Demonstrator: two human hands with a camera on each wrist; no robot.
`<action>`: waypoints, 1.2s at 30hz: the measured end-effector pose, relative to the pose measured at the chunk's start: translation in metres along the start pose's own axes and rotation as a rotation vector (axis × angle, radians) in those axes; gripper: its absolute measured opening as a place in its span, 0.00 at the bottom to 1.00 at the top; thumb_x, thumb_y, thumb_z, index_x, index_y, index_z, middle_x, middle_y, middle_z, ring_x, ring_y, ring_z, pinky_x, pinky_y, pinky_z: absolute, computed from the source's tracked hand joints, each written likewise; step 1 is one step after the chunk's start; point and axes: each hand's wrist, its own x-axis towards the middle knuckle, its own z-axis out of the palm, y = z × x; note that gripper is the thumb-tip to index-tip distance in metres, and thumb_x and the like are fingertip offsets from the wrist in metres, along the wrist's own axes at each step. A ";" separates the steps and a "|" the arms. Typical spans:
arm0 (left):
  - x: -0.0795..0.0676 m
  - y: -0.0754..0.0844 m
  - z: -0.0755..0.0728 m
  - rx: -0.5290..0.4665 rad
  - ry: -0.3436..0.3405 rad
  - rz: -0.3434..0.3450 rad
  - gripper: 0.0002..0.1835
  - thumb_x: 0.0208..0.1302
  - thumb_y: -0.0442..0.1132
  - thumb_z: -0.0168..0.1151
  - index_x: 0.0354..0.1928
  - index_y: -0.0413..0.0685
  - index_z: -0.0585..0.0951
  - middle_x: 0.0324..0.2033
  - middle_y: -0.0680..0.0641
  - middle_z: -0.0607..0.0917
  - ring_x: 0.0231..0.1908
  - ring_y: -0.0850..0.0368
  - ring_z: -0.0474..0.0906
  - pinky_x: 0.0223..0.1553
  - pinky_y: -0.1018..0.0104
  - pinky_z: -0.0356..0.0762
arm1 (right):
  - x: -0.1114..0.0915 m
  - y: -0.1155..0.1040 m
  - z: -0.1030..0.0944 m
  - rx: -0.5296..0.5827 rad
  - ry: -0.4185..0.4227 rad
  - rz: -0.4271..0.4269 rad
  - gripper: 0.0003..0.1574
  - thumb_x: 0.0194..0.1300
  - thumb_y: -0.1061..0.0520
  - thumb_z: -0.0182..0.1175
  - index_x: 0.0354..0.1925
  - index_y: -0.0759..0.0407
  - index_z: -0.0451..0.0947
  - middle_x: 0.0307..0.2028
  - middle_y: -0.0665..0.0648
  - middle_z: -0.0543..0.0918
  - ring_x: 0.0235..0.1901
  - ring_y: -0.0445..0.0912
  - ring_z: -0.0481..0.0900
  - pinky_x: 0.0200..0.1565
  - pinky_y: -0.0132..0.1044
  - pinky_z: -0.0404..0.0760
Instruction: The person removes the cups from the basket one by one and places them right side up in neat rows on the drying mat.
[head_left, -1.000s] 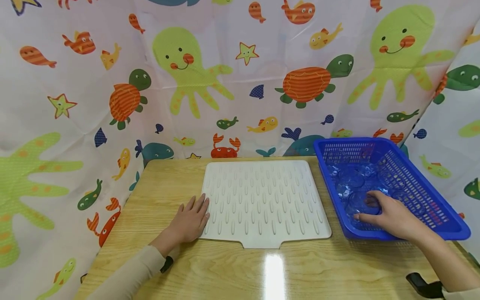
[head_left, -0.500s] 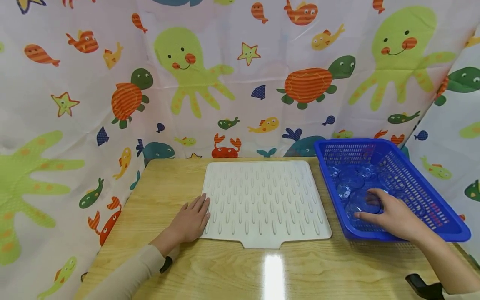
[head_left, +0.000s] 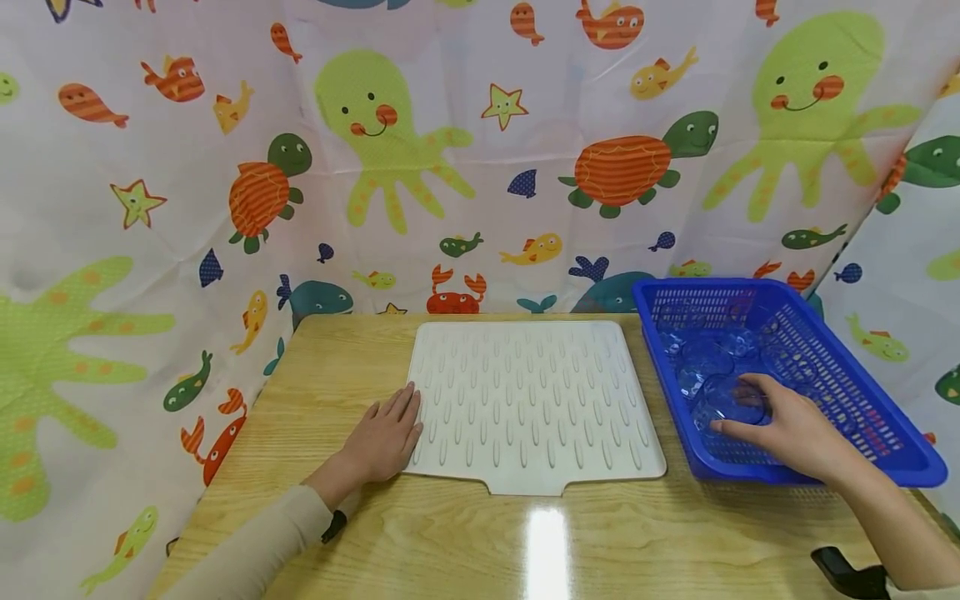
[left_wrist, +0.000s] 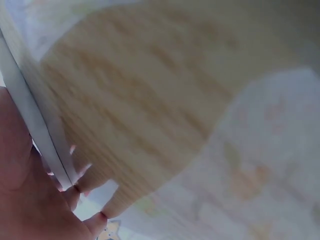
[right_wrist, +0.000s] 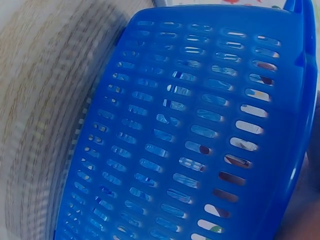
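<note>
My right hand (head_left: 795, 429) reaches into the blue plastic basket (head_left: 738, 472) and grips a clear, round-rimmed glass (head_left: 731, 408) between thumb and fingers. Several other clear glasses (head_left: 705, 357) lie behind it in the basket. My left hand (head_left: 378, 440) rests palm down with straight fingers along the left edge of a white ridged draining board (head_left: 525, 400). In the left wrist view, the thin edge of the board (left_wrist: 35, 112) runs beside that hand. The right wrist view is filled by the basket's slotted wall (right_wrist: 280, 125), which mostly hides the glasses.
Board and basket stand on a light wooden table (head_left: 420, 542), the basket close to the board's right side. A curtain (head_left: 465, 192) printed with sea animals encloses the table at the back and sides. A bright light reflection lies in front of the board.
The glass in my right hand has risen slightly, and its rim shows more clearly. My left hand has stayed on the board's edge. The whole head view has shifted a little.
</note>
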 end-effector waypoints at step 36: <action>-0.004 0.008 -0.011 -0.029 -0.064 -0.088 0.36 0.84 0.53 0.35 0.80 0.34 0.50 0.80 0.33 0.48 0.79 0.35 0.44 0.74 0.40 0.52 | 0.000 -0.016 -0.013 -0.007 0.017 0.008 0.60 0.65 0.38 0.70 0.72 0.78 0.57 0.59 0.80 0.76 0.58 0.77 0.72 0.49 0.71 0.74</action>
